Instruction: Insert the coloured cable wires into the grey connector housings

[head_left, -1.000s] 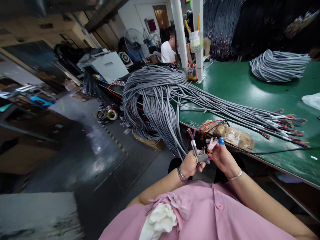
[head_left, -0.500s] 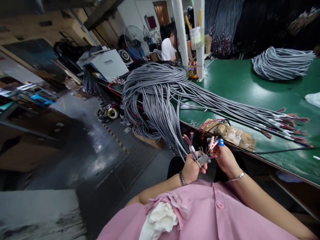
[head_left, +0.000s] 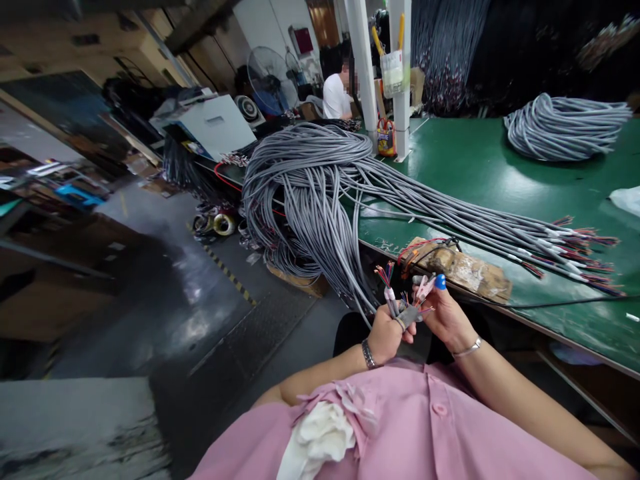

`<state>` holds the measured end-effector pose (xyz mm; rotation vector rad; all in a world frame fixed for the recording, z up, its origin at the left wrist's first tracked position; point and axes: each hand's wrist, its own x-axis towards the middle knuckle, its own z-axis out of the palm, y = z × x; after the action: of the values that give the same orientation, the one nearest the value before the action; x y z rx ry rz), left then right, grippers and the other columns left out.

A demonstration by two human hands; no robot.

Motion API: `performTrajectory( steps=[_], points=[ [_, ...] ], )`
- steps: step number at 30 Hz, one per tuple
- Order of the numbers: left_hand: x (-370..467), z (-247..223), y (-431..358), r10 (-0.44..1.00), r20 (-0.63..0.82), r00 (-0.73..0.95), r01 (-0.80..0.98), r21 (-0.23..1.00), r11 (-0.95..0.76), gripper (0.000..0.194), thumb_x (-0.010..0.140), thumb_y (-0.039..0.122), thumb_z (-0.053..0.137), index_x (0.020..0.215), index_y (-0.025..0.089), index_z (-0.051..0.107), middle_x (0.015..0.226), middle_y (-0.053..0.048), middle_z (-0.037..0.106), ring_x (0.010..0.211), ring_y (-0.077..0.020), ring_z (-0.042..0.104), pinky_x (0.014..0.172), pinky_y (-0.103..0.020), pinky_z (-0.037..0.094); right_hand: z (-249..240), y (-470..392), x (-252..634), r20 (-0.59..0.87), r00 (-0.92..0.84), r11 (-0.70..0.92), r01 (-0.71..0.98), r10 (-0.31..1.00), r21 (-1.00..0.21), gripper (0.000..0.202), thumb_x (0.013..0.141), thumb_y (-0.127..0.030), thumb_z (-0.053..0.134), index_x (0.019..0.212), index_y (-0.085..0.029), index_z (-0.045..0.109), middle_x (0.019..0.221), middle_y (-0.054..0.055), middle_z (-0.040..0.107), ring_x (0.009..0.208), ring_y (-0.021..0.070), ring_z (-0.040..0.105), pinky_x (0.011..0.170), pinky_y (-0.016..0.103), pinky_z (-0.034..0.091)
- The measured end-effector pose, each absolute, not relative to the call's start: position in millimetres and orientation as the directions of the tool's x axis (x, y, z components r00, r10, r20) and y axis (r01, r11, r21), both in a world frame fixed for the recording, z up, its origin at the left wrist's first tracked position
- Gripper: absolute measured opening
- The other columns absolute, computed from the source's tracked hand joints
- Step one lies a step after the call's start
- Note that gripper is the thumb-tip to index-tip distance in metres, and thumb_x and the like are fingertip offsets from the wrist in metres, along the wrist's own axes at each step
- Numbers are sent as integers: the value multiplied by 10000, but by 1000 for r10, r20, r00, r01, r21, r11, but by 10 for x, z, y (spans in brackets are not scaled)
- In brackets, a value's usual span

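At far left, cardboard boxes (head_left: 60, 287) sit beyond a grey floor (head_left: 175, 293), and striped tape (head_left: 230, 275) runs across it. A pale grey case (head_left: 215, 127) stands farther back, with a round fan (head_left: 270, 73) beyond it. A large bundle of grey multicore cables (head_left: 310, 143) is heaped over the edge of a green-topped workbench (head_left: 465, 160); part of it hangs down toward the person's lap, while another part stretches right across the bench to ends with bared coloured wires. Behind the heap, a co-worker in a white shirt (head_left: 334, 97) sits near two white posts.

In front of the bench, the person's left hand (head_left: 387, 337) has its fingers clamped on grey cable ends (head_left: 409, 316). One end points up, its coloured cores fanned out above a white sleeve; another points right, toward the other hand. Just beside it, the right hand (head_left: 445, 320) has its fingertips together on a small pink clip-like piece (head_left: 425, 288), close to the bared cores; whether the piece touches them cannot be told. One fingertip wears a blue cover (head_left: 440, 281).

Behind that hand, a worn wooden block (head_left: 465, 270) lies at the bench edge. Farther right are a coil of grey cable (head_left: 565, 127) and a white plastic bag (head_left: 627, 199).
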<state>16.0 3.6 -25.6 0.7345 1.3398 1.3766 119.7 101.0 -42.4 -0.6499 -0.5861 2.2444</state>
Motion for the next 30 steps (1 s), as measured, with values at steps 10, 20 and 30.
performTrajectory(
  steps=[10,20,30],
  points=[
    [123,-166,-111,929,-143,-342,-173,981,87,375,780,471,649,680,114,597,530,-5,580,377,-67,496,375,-172,387,-318,1012,1286,-225,-636,-575,-418,738,-703,349,816,-528,606,841,-190,690,781,29,665,580,104,520,527,228,434],
    [197,-168,-10,925,-95,-369,-102,993,61,364,816,453,610,669,121,584,537,0,564,392,-64,493,392,-172,381,-384,1004,1218,-284,-604,-641,-526,744,-559,364,768,-553,650,778,-190,674,792,41,699,565,124,555,542,273,493],
    [204,-203,8,921,-109,-375,-47,994,98,397,820,486,589,648,129,559,547,-6,566,402,-70,506,404,-178,387,-409,1018,1171,-293,-576,-635,-584,763,-506,337,746,-518,694,819,-190,673,747,20,690,603,119,588,544,235,496]
  ],
)
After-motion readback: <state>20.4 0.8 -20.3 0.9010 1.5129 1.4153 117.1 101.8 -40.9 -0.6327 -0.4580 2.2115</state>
